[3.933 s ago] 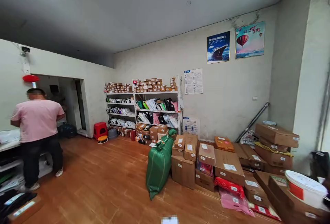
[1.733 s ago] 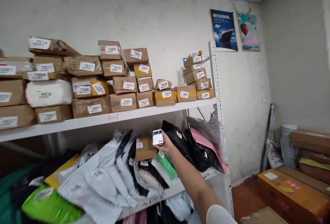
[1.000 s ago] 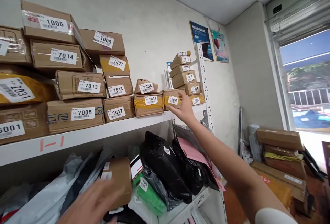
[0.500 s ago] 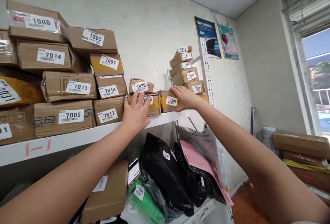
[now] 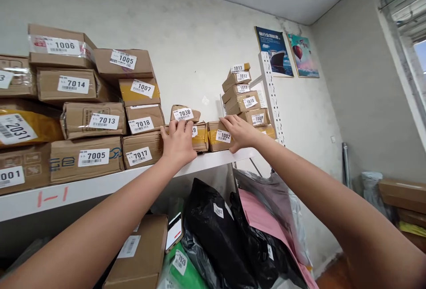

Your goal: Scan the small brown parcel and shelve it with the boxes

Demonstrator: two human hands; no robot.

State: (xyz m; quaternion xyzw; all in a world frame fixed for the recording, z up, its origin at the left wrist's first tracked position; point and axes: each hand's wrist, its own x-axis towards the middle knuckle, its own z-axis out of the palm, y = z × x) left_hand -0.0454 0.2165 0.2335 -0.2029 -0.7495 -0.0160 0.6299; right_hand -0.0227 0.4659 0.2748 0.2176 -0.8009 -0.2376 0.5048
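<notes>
My left hand (image 5: 178, 142) lies over the left part of a yellow-taped cardboard box (image 5: 201, 138), its fingers at the top edge and its thumb low on the front; most of that box's label is hidden. On top of the same box rests a small box labelled 7038 (image 5: 184, 113). My right hand (image 5: 241, 132) grips the right end of the box labelled 1002 (image 5: 218, 136), fingers on top and thumb at the lower front. Both boxes stand side by side on the white shelf (image 5: 213, 159).
Numbered boxes, such as 7017 (image 5: 139, 156), are stacked on the left. A narrow box stack (image 5: 244, 100) stands beside the white upright (image 5: 269, 85). Below are black bags (image 5: 213, 235), a green package (image 5: 188, 271) and a phone-like object (image 5: 174, 232).
My view has shifted slightly, so the shelf and boxes sit a little lower in it. Both hands stay at the same two boxes, with little visible movement.
</notes>
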